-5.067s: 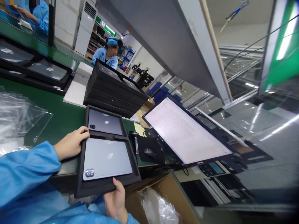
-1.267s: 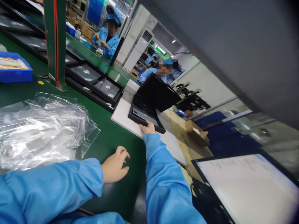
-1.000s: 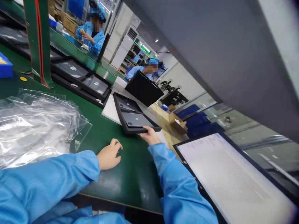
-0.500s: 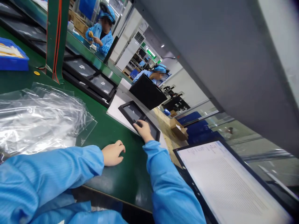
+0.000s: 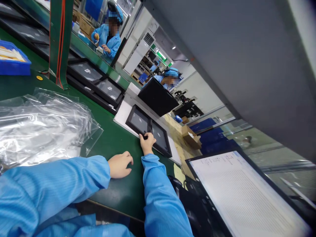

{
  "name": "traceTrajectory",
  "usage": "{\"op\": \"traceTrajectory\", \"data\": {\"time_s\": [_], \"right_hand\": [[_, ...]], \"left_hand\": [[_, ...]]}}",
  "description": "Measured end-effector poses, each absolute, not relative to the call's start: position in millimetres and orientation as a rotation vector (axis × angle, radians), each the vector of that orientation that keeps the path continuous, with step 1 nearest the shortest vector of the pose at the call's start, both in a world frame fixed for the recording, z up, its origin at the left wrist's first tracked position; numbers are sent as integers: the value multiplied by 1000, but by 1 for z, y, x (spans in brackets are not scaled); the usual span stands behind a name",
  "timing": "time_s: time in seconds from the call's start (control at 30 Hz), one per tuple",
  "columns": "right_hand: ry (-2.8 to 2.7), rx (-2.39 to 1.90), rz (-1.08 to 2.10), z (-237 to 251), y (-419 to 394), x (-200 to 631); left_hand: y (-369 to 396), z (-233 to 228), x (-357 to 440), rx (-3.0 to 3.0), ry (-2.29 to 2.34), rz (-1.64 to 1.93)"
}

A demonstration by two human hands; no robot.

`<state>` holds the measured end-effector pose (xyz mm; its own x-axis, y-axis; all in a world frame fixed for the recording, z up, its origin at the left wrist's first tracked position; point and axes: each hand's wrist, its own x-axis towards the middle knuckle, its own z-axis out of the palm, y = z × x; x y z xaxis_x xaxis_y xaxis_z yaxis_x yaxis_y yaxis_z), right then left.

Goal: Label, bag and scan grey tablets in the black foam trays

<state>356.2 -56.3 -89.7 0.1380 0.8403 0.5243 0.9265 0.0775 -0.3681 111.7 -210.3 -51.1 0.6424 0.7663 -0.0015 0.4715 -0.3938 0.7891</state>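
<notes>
My right hand has its thumb and fingers closed on the near rim of a black two-window tray. Under a clear surface, each of the tray's sections shows a small white mark. The tray lies on a white board on the green table. My left hand rests on the table, nearer to me, holding nothing; its fingers are loosely bent and the thumb stands apart.
Clear plastic bags are heaped at left, near a blue bin. More black trays line the back beside a green post. A black box stands behind the board, a monitor at right. Two co-workers sit beyond.
My right hand has moved left and nearer to me, at the tray's near rim. The tray now shows more of its face and lies flatter on the board. My left hand stays put.
</notes>
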Motion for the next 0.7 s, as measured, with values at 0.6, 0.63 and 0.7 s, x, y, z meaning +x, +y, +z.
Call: {"op": "traceTrajectory", "data": {"time_s": [0.6,0.63,0.7], "right_hand": [[-1687,-1726,-387,-83,-47,339],[-1676,-1676,-448,-83,-49,329],[-1781,-1533,-483,-84,-48,299]], "left_hand": [[-211,-49,116,2068,980,422],[-211,-49,116,2073,969,421],[-213,-50,117,2093,935,430]]}}
